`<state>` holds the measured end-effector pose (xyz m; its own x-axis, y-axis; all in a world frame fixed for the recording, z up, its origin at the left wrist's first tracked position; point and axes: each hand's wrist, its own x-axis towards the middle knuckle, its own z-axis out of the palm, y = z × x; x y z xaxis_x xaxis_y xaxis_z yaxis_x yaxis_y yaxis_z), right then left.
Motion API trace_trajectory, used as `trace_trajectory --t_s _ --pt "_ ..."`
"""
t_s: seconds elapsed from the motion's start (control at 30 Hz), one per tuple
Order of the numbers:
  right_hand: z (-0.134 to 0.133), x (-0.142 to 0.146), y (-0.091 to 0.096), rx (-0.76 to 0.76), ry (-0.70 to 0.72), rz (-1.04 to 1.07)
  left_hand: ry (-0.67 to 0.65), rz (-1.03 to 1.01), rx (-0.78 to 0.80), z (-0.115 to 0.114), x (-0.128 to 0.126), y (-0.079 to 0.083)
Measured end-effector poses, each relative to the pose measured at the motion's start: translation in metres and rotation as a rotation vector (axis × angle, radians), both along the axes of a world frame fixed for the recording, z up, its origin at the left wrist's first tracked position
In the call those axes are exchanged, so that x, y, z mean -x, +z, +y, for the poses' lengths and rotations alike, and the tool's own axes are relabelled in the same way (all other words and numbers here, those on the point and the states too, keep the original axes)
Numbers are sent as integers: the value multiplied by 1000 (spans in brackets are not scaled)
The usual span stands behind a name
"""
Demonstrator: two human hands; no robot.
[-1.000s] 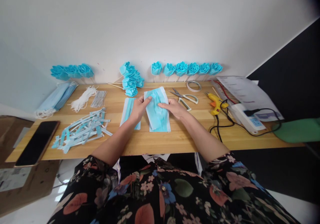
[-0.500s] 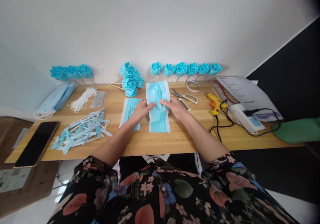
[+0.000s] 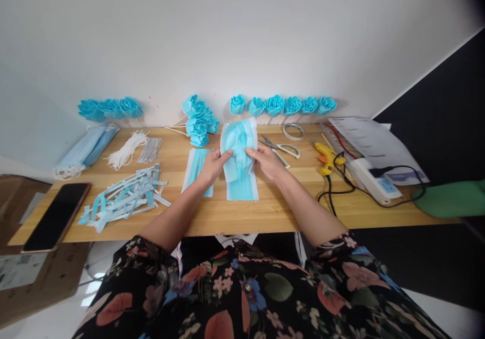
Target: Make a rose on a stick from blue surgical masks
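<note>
A wooden desk point(image 3: 280, 212) meets a pale wall point(image 3: 242, 36), seen from the head camera. Over the desk is a blue face-mask sheet point(image 3: 238, 137), the fingers of the left hand point(image 3: 215, 164) and right hand point(image 3: 267, 162) clamped on its sides, thumbs on top. Its pleats look largely opened; pleated sheets point(image 3: 195, 170) left of it remain folded. Behind it, blue handmade roses point(image 3: 275, 105) appear finished. Compared with half a second ago, the thumbs sit farther apart.
</note>
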<state>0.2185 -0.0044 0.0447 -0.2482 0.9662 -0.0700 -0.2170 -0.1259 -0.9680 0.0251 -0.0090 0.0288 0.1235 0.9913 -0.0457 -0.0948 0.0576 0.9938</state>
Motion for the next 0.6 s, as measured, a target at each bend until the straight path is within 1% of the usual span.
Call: trace_trajectory --t_s 0.1,0.17,0.23,0.33,0.43,0.5,0.6 --pt "-1 -1 -1 7 67 -26 77 -53 -41 0 -1 2" --pt "-2 -1 -1 20 92 -63 97 -77 -46 1 -1 4" --pt "-2 0 -2 24 80 -89 76 -81 -32 0 -2 5" --pt "-2 0 -1 8 21 -78 -24 -84 -20 -3 -3 8" --pt "-1 0 1 -7 -34 -46 -105 -74 -43 -6 -5 9" --pt "-1 0 2 -11 -63 -36 -113 -53 -60 -6 -5 8" --pt "-1 0 2 -24 -84 -44 -76 -25 -74 -2 -3 4"
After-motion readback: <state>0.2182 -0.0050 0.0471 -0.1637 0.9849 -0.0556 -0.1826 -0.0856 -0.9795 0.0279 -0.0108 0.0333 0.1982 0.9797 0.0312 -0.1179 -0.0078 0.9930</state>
